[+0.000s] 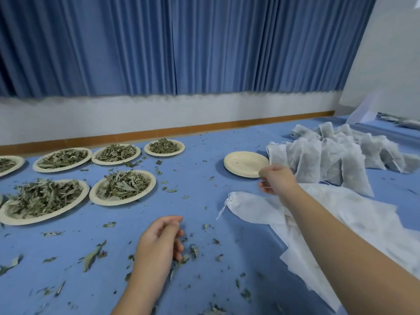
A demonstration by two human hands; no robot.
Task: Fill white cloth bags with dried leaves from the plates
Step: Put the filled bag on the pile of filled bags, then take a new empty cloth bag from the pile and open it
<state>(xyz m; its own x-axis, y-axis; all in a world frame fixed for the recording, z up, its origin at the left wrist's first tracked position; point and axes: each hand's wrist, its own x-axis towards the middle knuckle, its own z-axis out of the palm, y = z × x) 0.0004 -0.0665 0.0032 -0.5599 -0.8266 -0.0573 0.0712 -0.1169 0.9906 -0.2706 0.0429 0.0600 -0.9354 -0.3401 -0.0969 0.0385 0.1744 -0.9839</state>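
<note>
White cloth lies directly beneath the right grip (pixel 276 178), which hovers with fingers curled and thumb tip close to the forefinger. A thin white thread appears at the fingertips, but it cannot be told whether it is pinched. The left grip (pixel 161 239) hangs over the surface (pixel 200 201) with fingers loosely curled. Nothing is visible in it.

Position of the work item: the empty cloth bag (pixel 250 209) lies flat on top of a heap of similar bags, under the right forearm. Its gathered mouth, with the drawstring (pixel 223 206) trailing, points left toward the plates. Its long axis runs from left to right and slightly toward the person.

Just beyond the right grip is a stack of empty plates (pixel 244 163). To the right of the stack is a pile of filled bags (pixel 329 160). The nearest full plate (pixel 118 203), heaped with dried leaves (pixel 122 186), lies well apart to the left, among further full plates. Loose leaf fragments (pixel 92 258) litter the surface.

Step in hand, by assessment: changeover between bags, with one bag probably being set aside and no empty bag yet taken up.

Next move, by assessment:
1. Take the empty bag at its mouth.
2. Spread the mouth open and hold it so with one grip.
3. Bring a full plate to the mouth with the other grip.
</note>
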